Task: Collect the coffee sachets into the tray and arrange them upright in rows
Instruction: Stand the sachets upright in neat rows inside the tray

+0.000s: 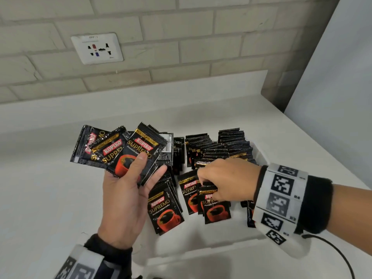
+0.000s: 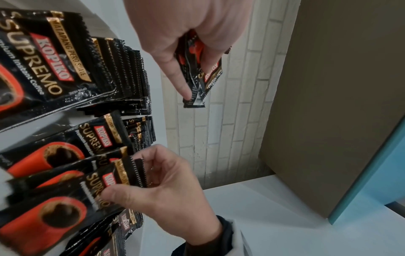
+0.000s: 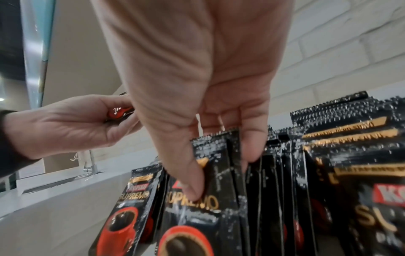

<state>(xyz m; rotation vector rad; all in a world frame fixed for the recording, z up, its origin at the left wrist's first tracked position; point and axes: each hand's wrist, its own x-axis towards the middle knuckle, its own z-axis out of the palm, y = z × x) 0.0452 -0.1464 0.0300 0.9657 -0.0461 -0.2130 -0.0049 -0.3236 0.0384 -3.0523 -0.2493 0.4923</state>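
A person's left hand [image 1: 124, 200], nearest the camera and palm up above the white tabletop [image 1: 40, 188], holds a fan of black foil coffee sachets with red cups printed on them [image 1: 118, 150], its grip closed on them with the thumb pressed across the front sachet and the fingers behind. The wrist carries a black cuff and a white band with black square markers [image 1: 80, 266].

Beside it, the right hand [image 1: 227, 180] reaches down into the shallow white tray [image 1: 201, 246], its grip narrow: thumb on the printed face and fingers behind the serrated top edge of one black sachet in the front row [image 1: 216, 208]. In the right wrist view the thumb [image 3: 192, 187] lies on the gold lettering of that sachet while the fingertips [image 3: 252, 152] sit behind its top edge. A second white marker band over a black cuff [image 1: 281, 200] wraps this wrist, with a thin black cable [image 1: 338, 252] trailing from it.

Inside the tray, rows of matching black sachets [image 1: 219, 146] stand upright, packed face to back; the front ones lean slightly, their red cups showing. Another leaning stack [image 1: 165, 210] stands just left of the right hand.

Farther back, a white wall socket plate [image 1: 97, 48] sits on the pale brick-pattern wall [image 1: 181, 37], and a pale panel [image 1: 338, 77] rises at right.
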